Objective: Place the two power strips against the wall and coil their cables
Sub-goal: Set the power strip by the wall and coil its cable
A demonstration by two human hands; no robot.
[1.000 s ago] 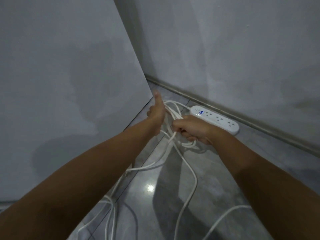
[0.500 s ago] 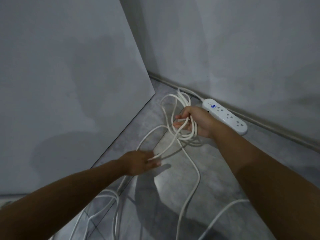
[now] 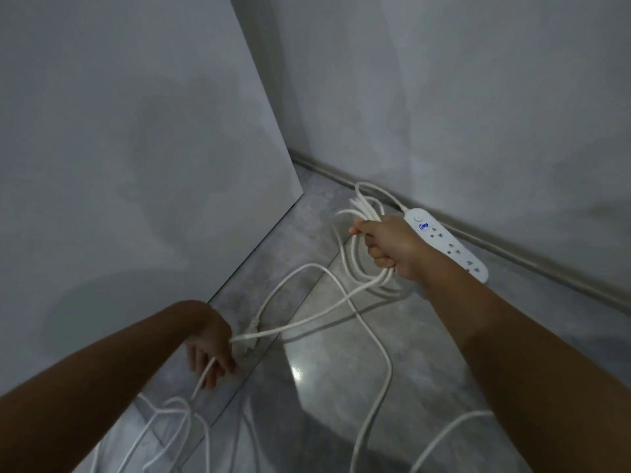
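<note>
Against the far right wall, one white power strip (image 3: 447,245) lies flat on the floor, its long axis running along the skirting board (image 3: 532,259), switch end toward the corner. Its cable leaves that end and feeds straight into a bundle of loops (image 3: 367,213) gathered in the right hand (image 3: 387,244), which is closed in a fist around them just to the near left of the strip. From that fist the loose cable (image 3: 307,322) runs down and leftward across the grey floor (image 3: 341,387) to the left hand (image 3: 213,353), low and near the left wall panel (image 3: 136,165). The left fingers (image 3: 208,373) are loosely curled about the cord, which passes through them; how firmly they pinch it I cannot tell. A plug (image 3: 251,341) lies just right of that hand. More white cord (image 3: 164,421) sprawls in the near-left foreground, and another run (image 3: 375,404) trails off the near edge. Only one strip is visible.

The next loop, I judge, depends on the slack lying near-left of the coil: the left hand is nearer it and would carry it up and right to the fist.
</note>
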